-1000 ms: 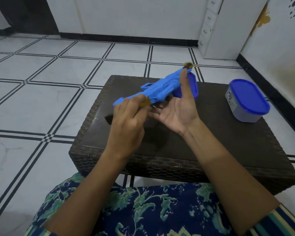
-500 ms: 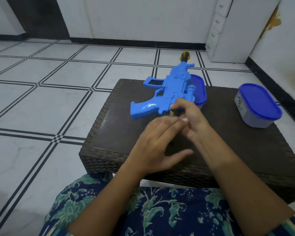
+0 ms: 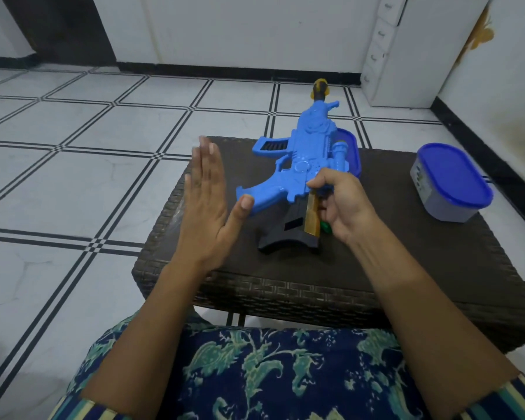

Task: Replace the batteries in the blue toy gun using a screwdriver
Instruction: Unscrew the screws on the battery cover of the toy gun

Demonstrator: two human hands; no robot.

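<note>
Two hands work over the wicker table. Our left hand is flat and spread, holding nothing, above the table's left edge. Our right hand pinches the blue toy gun at mid-body; its long axis runs away from us, muzzle pointing far. Right of it stands a lidded container, well apart. A green object under the right palm is mostly hidden.
</note>
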